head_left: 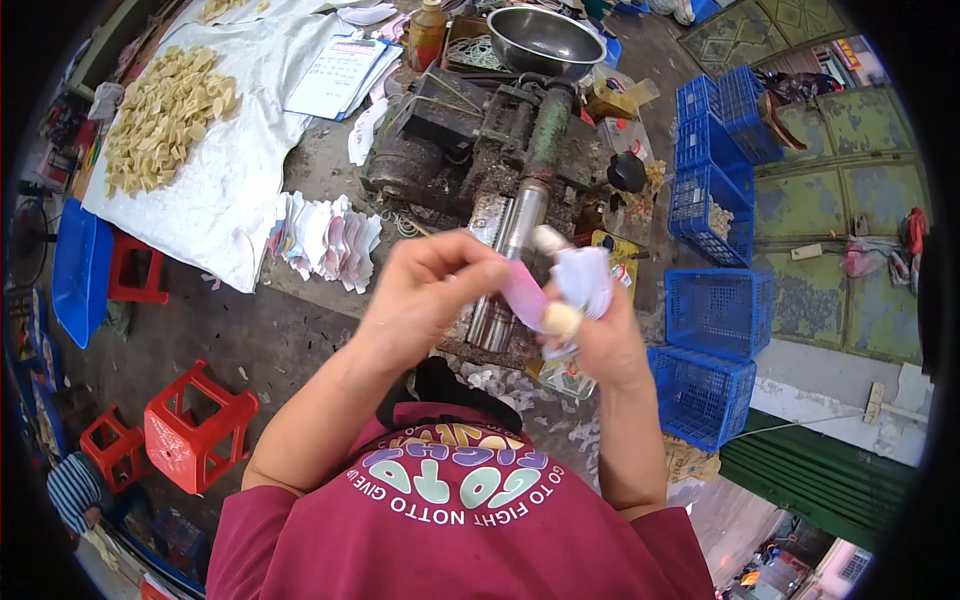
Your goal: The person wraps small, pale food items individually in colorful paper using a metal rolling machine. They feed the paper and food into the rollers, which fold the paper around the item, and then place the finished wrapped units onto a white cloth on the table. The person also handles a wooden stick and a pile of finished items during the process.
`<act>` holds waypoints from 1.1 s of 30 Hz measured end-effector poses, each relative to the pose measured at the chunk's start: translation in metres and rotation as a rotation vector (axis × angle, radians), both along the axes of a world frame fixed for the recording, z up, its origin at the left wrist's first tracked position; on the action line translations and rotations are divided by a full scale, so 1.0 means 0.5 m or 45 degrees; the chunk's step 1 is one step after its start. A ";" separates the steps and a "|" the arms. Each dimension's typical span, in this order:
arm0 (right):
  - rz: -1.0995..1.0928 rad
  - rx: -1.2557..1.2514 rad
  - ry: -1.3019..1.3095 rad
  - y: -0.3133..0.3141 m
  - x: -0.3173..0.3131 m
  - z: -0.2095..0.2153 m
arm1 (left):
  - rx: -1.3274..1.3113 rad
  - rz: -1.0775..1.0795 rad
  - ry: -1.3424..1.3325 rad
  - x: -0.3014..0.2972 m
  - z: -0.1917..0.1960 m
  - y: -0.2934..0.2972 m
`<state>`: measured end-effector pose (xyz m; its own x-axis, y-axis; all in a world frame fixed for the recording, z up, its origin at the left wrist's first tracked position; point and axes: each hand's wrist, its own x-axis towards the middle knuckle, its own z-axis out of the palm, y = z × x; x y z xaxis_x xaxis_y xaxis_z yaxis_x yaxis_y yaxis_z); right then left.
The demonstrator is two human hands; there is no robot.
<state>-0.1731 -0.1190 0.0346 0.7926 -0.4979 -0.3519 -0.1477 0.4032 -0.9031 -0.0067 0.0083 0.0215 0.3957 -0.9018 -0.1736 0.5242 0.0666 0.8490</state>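
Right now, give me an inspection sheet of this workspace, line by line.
Surface: grey worktable, partly covered by white cloth bearing yellowish pieces.
Job's things: pink piece and whitish bundle, near metal rollers of the machine.
Clutter: clipboard, metal bowl; pale scraps below.
Hands: left hand pinches the pink piece; right hand, blurred, grips the whitish bundle.
Cables: apparently a thin wire at right.
Surroundings: blue crates right, red stools left.

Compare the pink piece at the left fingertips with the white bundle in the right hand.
Build: the pink piece looks like one curved strip; the white bundle looks like several layers. Hold: the left hand pinches the pink piece's upper end; the right hand grips the white bundle. Both are hand-held and somewhat blurred.
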 end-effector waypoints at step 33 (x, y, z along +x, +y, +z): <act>-0.097 -0.953 0.685 -0.039 0.052 -0.074 | 0.247 0.405 -1.559 0.006 -0.144 -0.029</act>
<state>-0.1468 -0.1382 -0.0026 0.5716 -0.7881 -0.2284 -0.6196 -0.2321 -0.7498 -0.0039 -0.0059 -0.0505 0.5823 -0.7396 0.3375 -0.6188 -0.1340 0.7740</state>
